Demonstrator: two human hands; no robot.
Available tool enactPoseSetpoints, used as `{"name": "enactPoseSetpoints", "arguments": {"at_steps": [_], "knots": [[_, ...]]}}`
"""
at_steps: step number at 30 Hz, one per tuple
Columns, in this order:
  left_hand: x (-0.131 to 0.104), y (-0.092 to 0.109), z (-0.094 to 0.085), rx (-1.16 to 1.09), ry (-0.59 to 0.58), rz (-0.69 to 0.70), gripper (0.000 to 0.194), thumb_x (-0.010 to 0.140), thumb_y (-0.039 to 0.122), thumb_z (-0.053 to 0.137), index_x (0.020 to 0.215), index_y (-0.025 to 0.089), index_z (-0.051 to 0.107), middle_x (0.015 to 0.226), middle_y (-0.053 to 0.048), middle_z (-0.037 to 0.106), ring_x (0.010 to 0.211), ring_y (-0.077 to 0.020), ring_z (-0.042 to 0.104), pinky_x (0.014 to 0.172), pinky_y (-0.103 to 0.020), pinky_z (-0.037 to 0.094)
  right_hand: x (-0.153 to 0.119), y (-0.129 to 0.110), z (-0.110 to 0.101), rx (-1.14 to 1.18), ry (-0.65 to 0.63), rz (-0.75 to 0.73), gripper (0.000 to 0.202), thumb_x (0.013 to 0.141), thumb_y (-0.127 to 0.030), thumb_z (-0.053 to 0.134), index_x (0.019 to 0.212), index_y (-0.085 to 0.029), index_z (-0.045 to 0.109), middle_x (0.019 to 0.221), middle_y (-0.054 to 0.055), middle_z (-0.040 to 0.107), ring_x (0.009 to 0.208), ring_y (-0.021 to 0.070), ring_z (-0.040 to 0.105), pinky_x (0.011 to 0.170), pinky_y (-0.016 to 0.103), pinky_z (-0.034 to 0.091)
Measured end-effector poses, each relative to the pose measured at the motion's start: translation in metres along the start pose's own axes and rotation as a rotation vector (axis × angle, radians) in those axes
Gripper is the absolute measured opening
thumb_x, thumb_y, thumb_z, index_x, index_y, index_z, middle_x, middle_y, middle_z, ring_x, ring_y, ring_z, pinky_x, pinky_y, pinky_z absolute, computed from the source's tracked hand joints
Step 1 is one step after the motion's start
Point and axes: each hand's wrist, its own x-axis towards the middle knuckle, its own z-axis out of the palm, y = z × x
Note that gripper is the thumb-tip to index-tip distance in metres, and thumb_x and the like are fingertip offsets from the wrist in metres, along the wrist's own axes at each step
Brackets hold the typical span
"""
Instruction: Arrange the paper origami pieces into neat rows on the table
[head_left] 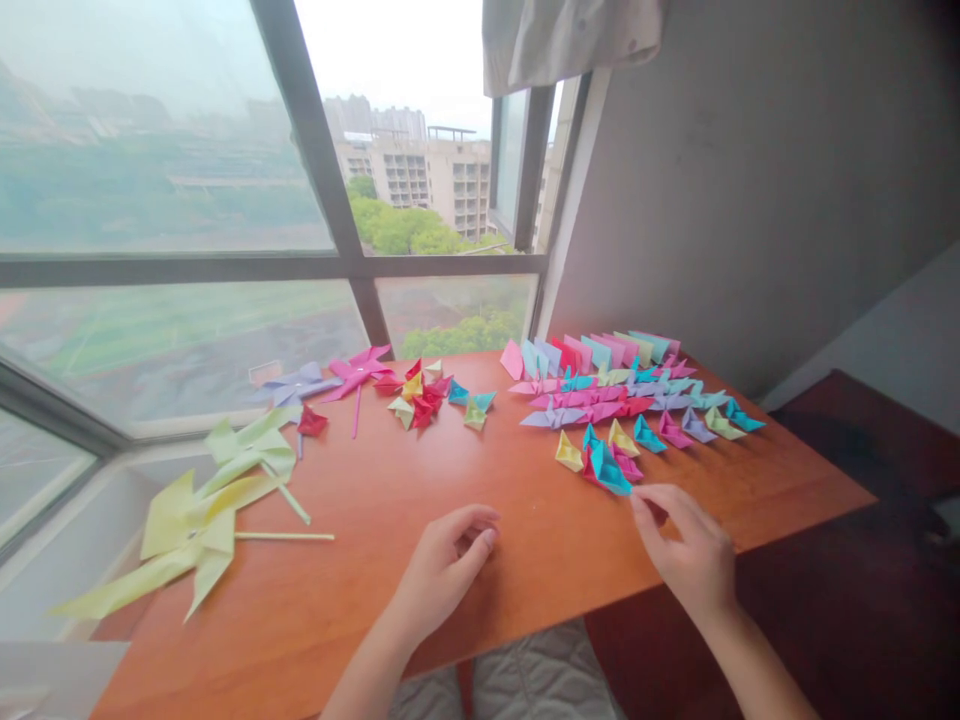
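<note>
My right hand [688, 548] pinches the near tip of a blue paper boat [609, 472] between thumb and fingertips, at the front of the folded-paper rows. Right by that boat are a yellow paper boat [568, 452] and a pink paper boat [627, 464], with a red one partly hidden behind it. My left hand [454, 560] is at the middle of the wooden table [405, 490], its fingers curled together and nothing visible in them.
Behind the boats stand rows of paper cranes [577, 400] and upright folded pieces [600, 350]. A cluster of small folded papers [420, 395] sits mid-table. Several paper pinwheels, including a yellow pinwheel [196, 530], lie left, beside the window [172, 340].
</note>
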Motion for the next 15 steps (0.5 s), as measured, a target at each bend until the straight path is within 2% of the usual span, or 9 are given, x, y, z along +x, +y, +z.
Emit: {"name": "enactPoseSetpoints", "arguments": {"at_steps": [3, 7, 10, 15], "knots": [[0.001, 0.0, 0.0, 0.032, 0.003, -0.003, 0.025, 0.089, 0.032, 0.056, 0.103, 0.015, 0.068, 0.09, -0.008, 0.072, 0.081, -0.0194, 0.065, 0.074, -0.028, 0.052, 0.003, 0.042, -0.02, -0.212, 0.022, 0.063, 0.015, 0.093, -0.029, 0.055, 0.091, -0.02, 0.067, 0.083, 0.006, 0.07, 0.064, 0.0146, 0.063, 0.07, 0.027, 0.05], [0.001, 0.0, -0.001, 0.046, -0.003, 0.002, 0.024, 0.089, 0.032, 0.055, 0.101, 0.016, 0.069, 0.089, -0.008, 0.073, 0.08, -0.0195, 0.066, 0.074, -0.028, 0.052, -0.006, 0.086, -0.024, -0.355, -0.051, 0.072, 0.024, 0.094, -0.034, 0.05, 0.091, -0.02, 0.069, 0.087, 0.007, 0.072, 0.07, 0.0158, 0.066, 0.069, 0.026, 0.049], [0.001, 0.0, -0.001, 0.058, -0.007, 0.008, 0.023, 0.088, 0.031, 0.055, 0.1, 0.016, 0.069, 0.088, -0.007, 0.073, 0.079, -0.0197, 0.066, 0.074, -0.028, 0.051, -0.015, 0.102, -0.017, -0.403, -0.084, 0.057, 0.026, 0.094, -0.036, 0.049, 0.093, -0.02, 0.07, 0.091, 0.008, 0.073, 0.074, 0.0173, 0.067, 0.068, 0.026, 0.048], [0.001, 0.002, -0.001, 0.072, -0.002, 0.004, 0.023, 0.088, 0.03, 0.055, 0.101, 0.015, 0.069, 0.09, -0.008, 0.073, 0.081, -0.0198, 0.065, 0.076, -0.028, 0.051, -0.019, 0.108, -0.007, -0.431, -0.097, 0.049, 0.026, 0.094, -0.034, 0.048, 0.095, -0.02, 0.07, 0.095, 0.006, 0.073, 0.077, 0.0166, 0.067, 0.065, 0.024, 0.046]]}}
